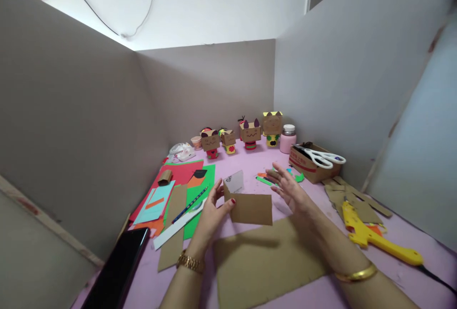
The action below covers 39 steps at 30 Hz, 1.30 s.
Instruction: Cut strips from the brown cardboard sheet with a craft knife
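Observation:
My left hand [214, 206] grips a folded piece of cardboard [252, 209] at its left corner, the thumb on the near side. One panel of it faces me in plain brown; another, angled back, shows a pale printed inner face. To the right, my right hand [290, 189] is raised with fingers spread, apart from the cardboard and holding nothing. Beneath both hands a large flat cardboard sheet [264, 264] lies on the pink tabletop [200, 280]. Small coloured paper scraps [264, 180] lie behind the right hand.
Several cardboard animal figures [251, 133] stand at the back beside a pink jar [287, 140]. White scissors [323, 157] rest on a box [310, 168] at right, near a yellow glue gun [374, 240]. Coloured paper [178, 173], a ruler [171, 233], a pencil [189, 205] and a phone [117, 268] lie left.

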Each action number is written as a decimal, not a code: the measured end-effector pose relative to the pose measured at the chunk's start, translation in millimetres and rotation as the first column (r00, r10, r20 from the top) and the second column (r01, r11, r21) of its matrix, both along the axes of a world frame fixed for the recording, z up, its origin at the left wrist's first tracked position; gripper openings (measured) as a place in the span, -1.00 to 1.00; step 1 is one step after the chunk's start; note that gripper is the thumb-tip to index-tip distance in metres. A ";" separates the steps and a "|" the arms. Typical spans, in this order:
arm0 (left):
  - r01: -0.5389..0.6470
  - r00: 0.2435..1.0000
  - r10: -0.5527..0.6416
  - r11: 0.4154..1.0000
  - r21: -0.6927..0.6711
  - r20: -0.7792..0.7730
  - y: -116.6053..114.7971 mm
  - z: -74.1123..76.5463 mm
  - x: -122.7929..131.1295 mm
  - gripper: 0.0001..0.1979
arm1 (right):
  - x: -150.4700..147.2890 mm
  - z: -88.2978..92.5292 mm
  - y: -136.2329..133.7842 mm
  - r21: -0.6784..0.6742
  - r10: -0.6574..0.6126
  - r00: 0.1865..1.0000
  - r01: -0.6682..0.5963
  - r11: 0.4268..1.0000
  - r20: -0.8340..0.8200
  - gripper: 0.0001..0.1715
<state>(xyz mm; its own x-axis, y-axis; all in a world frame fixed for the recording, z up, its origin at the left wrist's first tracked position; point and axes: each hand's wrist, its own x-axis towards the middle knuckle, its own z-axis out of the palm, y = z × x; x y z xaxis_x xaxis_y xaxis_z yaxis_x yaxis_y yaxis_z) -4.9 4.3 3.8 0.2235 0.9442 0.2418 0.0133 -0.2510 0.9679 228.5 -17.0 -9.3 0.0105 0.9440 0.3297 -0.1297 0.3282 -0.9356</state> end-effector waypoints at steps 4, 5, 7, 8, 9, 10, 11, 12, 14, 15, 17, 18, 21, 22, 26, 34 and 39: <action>0.012 0.998 -0.010 0.999 0.037 -0.070 -7.3 -2.7 11.8 -0.15 | -7.5 4.9 -22.7 -0.048 0.073 0.981 -0.065 0.997 0.182 -0.22; 0.017 0.996 -0.012 0.998 0.055 -0.090 -9.9 -3.2 15.0 -0.14 | -11.2 5.2 -26.7 -0.060 0.102 0.970 -0.091 0.994 0.222 -0.31; 0.022 0.991 -0.008 0.995 0.099 -0.133 -14.3 -3.8 19.6 -0.15 | -18.9 5.2 -32.2 -0.078 0.165 0.948 -0.149 0.986 0.272 -0.55; 0.023 0.988 -0.004 0.992 0.123 -0.156 -15.6 -4.1 20.6 -0.15 | -22.1 5.0 -33.9 -0.086 0.193 0.940 -0.175 0.981 0.283 -0.65; 0.027 0.984 -0.001 0.989 0.145 -0.177 -16.1 -4.2 20.7 -0.15 | -24.5 4.8 -35.1 -0.094 0.211 0.934 -0.192 0.977 0.288 -0.71; 0.032 0.980 0.001 0.986 0.165 -0.199 -15.9 -4.1 20.1 -0.15 | -25.5 4.9 -36.0 -0.101 0.219 0.932 -0.198 0.975 0.289 -0.72; 0.036 0.975 0.005 0.983 0.181 -0.223 -15.4 -4.0 18.7 -0.14 | -25.1 5.3 -36.4 -0.106 0.213 0.934 -0.191 0.976 0.286 -0.70; 0.038 0.968 0.012 0.981 0.193 -0.251 -15.1 -3.6 17.0 -0.14 | -22.9 6.3 -36.5 -0.104 0.193 0.940 -0.170 0.980 0.282 -0.69; 0.042 0.941 0.031 0.977 0.208 -0.338 -17.3 -2.6 13.6 -0.21 | -14.1 9.4 -35.9 -0.081 0.119 0.954 -0.100 0.992 0.276 -0.70; 0.055 0.917 0.033 0.976 0.209 -0.397 -20.6 -2.1 12.7 -0.28 | -8.1 11.2 -35.3 -0.065 0.075 0.959 -0.059 0.996 0.274 -0.72; 0.104 0.848 0.017 0.975 0.196 -0.530 -32.3 -1.6 13.8 -0.42 | 3.9 14.1 -34.0 -0.040 0.004 0.960 0.007 0.999 0.281 -0.77; 0.134 0.804 0.000 0.975 0.180 -0.595 -40.0 -1.9 16.0 -0.46 | 8.8 14.6 -33.6 -0.039 -0.012 0.958 0.024 0.999 0.287 -0.79; 0.147 0.672 0.002 0.980 0.136 -0.741 -61.8 -5.0 25.9 -0.37 | 15.8 11.6 -33.0 -0.065 0.004 0.953 0.016 0.998 0.304 -0.78; 0.144 0.635 0.005 0.982 0.125 -0.772 -66.3 -6.7 28.8 -0.37 | 15.7 9.8 -33.0 -0.071 0.015 0.952 0.007 0.997 0.305 -0.76; 0.116 0.570 0.026 0.987 0.113 -0.821 -66.0 -13.0 29.2 -0.36 | 11.7 7.9 -35.7 -0.048 0.015 0.944 0.001 0.999 0.330 -0.72; -0.041 0.872 0.178 0.955 0.294 -0.457 -74.2 -11.8 15.6 0.09 | -8.9 30.7 -69.9 -0.025 0.145 0.872 -0.151 0.988 0.468 -0.85; -0.048 0.956 0.088 0.988 0.146 -0.281 -90.2 -28.2 18.8 0.09 | -26.2 21.6 -88.3 -0.086 0.310 0.792 -0.313 0.946 0.526 -0.82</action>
<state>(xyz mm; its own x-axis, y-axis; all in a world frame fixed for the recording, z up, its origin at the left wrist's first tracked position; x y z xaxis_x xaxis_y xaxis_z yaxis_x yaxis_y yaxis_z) 13.9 -85.9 -24.4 0.2387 0.9222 0.3041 0.3057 -0.3686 0.8779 202.3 -105.3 12.4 -0.4596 0.8645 0.2035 0.2847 0.3605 -0.8883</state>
